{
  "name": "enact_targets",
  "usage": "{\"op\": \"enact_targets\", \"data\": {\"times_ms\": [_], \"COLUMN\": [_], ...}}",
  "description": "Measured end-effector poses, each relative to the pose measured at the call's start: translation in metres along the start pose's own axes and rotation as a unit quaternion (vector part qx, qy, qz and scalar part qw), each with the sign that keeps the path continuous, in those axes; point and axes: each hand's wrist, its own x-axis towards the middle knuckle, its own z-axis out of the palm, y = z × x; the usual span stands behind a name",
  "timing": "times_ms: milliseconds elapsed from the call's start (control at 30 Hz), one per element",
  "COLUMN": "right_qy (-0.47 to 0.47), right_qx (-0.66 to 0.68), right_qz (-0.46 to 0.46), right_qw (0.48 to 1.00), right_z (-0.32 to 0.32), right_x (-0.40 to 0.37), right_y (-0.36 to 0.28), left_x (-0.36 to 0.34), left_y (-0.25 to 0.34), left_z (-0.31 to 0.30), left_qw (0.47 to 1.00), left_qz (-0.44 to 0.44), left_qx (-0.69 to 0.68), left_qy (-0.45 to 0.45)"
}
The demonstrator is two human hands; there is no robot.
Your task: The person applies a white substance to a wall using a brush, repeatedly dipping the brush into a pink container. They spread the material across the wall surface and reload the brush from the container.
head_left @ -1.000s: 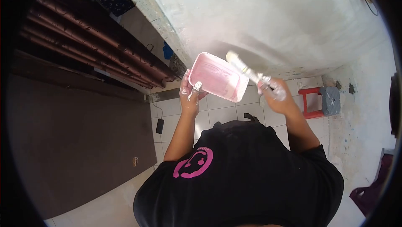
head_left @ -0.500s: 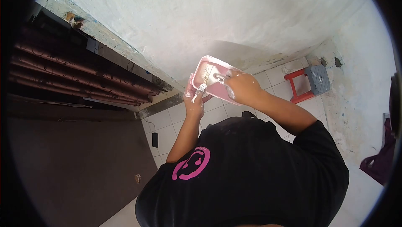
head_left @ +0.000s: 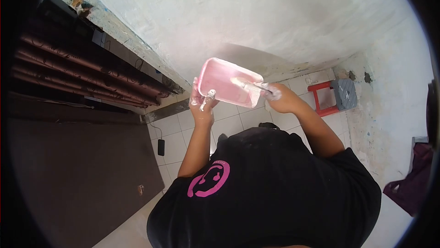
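Observation:
A pink rectangular plastic tub (head_left: 220, 81), smeared with white paint along its rim and right end, is held up in front of my chest. My left hand (head_left: 201, 102) grips the tub's left end, with a white-smeared thumb over the near rim and the fingers beneath. At the tub's right side my right hand (head_left: 280, 98) is closed on the handle of a paintbrush (head_left: 247, 84), whose pale, paint-covered head lies over the inside of the tub. White smears mark the fingers of both hands.
A patchy whitish wall (head_left: 174, 14) rises in front. A red and grey step stool (head_left: 344, 95) stands on the tiled floor at right. Brown curtains (head_left: 82, 71) and a dark panel (head_left: 78, 179) are at left. A black phone-like device (head_left: 161, 147) on a cable lies near the panel.
The brush has moved from the tub's left part toward its right end, and my right hand has drawn back outside the rim. The tub and left hand have shifted slightly left in view.

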Motion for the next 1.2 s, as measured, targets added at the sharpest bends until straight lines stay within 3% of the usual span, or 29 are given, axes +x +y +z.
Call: {"op": "enact_targets", "data": {"times_ms": [33,67,100,133,167,200,267,367,467,533,600,667,733,867,933,1033,1067,1133,1200], "right_qy": [0.022,0.018,0.001,-0.014,-0.03,-0.029,-0.102,-0.091,-0.053,-0.035,0.013,0.034,0.081,0.146,0.166,0.106,0.108,0.025,0.002], "right_qx": [0.085,0.084,0.308,0.508,0.582,0.581,0.714,0.732,0.73,0.718,0.662,0.652,0.591,0.524,0.497,0.45,0.449,0.525,0.553], "right_qz": [-0.037,-0.039,0.115,0.26,0.238,0.237,0.159,0.161,0.158,0.132,0.169,0.163,0.112,0.091,0.004,-0.057,-0.06,-0.208,-0.218], "right_qw": [0.995,0.996,0.944,0.821,0.777,0.778,0.674,0.656,0.662,0.683,0.73,0.74,0.795,0.834,0.852,0.885,0.885,0.825,0.804], "right_z": [0.0,-0.001,-0.009,-0.013,-0.01,-0.006,0.004,0.013,0.018,0.019,0.014,0.001,-0.015,-0.04,-0.052,-0.073,-0.081,-0.098,-0.107], "right_x": [0.0,-0.005,-0.012,-0.018,-0.02,-0.021,-0.02,-0.015,-0.009,-0.001,0.011,0.02,0.027,0.031,0.027,0.024,0.022,0.017,0.017], "right_y": [0.007,0.011,-0.002,-0.009,-0.003,0.005,0.017,0.01,-0.004,-0.009,-0.012,-0.015,-0.034,-0.061,-0.068,-0.074,-0.079,-0.091,-0.094], "left_x": [0.004,0.006,0.008,0.009,0.01,0.012,0.011,0.01,0.01,0.012,0.012,0.009,0.009,0.01,0.011,0.012,0.012,0.012,0.011], "left_y": [0.004,0.007,0.009,0.01,0.01,0.011,0.011,0.015,0.014,0.015,0.017,0.017,0.021,0.027,0.028,0.032,0.033,0.038,0.045], "left_z": [-0.003,-0.005,-0.006,-0.007,-0.008,-0.008,-0.006,-0.01,-0.024,-0.036,-0.046,-0.049,-0.052,-0.055,-0.056,-0.057,-0.055,-0.051,-0.044], "left_qw": [1.0,0.999,1.0,1.0,1.0,1.0,0.999,0.999,0.999,0.999,0.998,0.998,0.998,0.998,0.999,0.999,0.999,0.999,0.999], "left_qz": [-0.007,-0.014,-0.007,-0.006,-0.01,-0.015,-0.016,-0.021,-0.023,-0.011,-0.058,-0.054,-0.056,-0.051,-0.04,-0.038,-0.035,-0.024,-0.019], "left_qx": [-0.016,-0.031,-0.021,-0.022,-0.022,-0.02,-0.016,-0.01,-0.007,-0.005,-0.021,-0.022,-0.023,-0.013,-0.018,-0.024,-0.024,-0.023,-0.03], "left_qy": [0.002,0.004,0.005,0.006,0.009,0.011,0.023,0.036,0.036,0.031,0.03,0.025,0.023,0.028,0.025,0.023,0.021,0.007,0.001]}}
